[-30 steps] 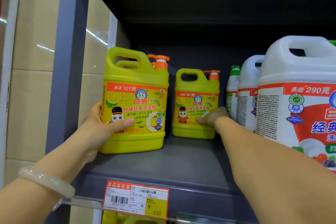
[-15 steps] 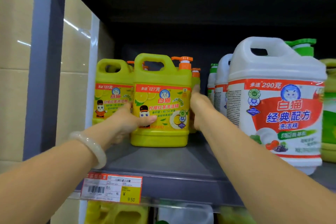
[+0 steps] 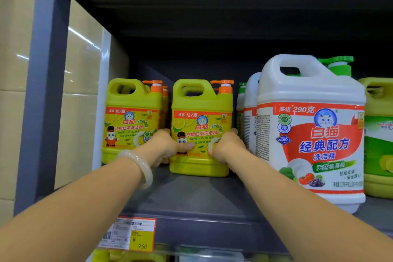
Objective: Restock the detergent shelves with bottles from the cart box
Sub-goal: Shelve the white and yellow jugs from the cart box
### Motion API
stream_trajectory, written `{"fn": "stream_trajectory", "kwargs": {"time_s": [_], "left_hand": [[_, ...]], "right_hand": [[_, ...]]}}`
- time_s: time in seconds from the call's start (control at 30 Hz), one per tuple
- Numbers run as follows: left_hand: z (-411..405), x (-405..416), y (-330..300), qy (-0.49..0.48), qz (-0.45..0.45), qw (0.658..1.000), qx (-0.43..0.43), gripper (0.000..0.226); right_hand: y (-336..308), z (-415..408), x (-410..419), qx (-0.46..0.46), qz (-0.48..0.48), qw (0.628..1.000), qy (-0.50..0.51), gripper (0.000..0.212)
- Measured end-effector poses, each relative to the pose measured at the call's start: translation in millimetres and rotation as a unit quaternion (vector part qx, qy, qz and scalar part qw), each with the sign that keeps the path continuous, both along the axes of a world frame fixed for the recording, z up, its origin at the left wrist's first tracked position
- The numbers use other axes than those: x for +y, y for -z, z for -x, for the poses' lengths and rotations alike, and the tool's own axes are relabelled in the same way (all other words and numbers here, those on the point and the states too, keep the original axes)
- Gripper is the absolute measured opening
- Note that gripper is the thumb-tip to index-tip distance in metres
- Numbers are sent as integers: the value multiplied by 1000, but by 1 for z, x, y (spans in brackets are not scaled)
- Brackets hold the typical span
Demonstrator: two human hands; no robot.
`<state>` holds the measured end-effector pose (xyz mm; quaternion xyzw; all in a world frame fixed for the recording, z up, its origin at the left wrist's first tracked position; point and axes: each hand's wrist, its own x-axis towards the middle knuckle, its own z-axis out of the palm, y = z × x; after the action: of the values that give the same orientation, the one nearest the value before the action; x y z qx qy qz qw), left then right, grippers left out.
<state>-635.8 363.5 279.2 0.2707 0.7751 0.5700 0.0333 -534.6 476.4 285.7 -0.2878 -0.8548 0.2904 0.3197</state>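
far left on the grey shelf [image 3: 191, 195]: one yellow detergent jug [image 3: 131, 121], upright. beside it, a second yellow jug [image 3: 202, 112], upright on the shelf, gripped from both sides: left hand [image 3: 168, 147] with thumb across the label, right hand [image 3: 225, 147] curled round its right edge. further right: large white jug [image 3: 308, 134]. price tag [image 3: 131, 234] on the shelf lip.

On the shelf [image 3: 191, 198], two detergent jugs [image 3: 201, 112] stood side by side at left; bigger jugs [image 3: 308, 134] stood right, one before the others.
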Motion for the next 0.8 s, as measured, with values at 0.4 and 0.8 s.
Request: {"fn": "stream_trajectory", "kwargs": {"time_s": [0.4, 0.8], "left_hand": [[2, 6, 7, -9, 9, 999, 49, 78], [4, -38, 6, -41, 27, 996, 71, 73]], "right_hand": [[2, 21, 9, -35, 17, 998, 57, 77], [2, -3, -22, -3, -170, 977, 127, 81]]}}
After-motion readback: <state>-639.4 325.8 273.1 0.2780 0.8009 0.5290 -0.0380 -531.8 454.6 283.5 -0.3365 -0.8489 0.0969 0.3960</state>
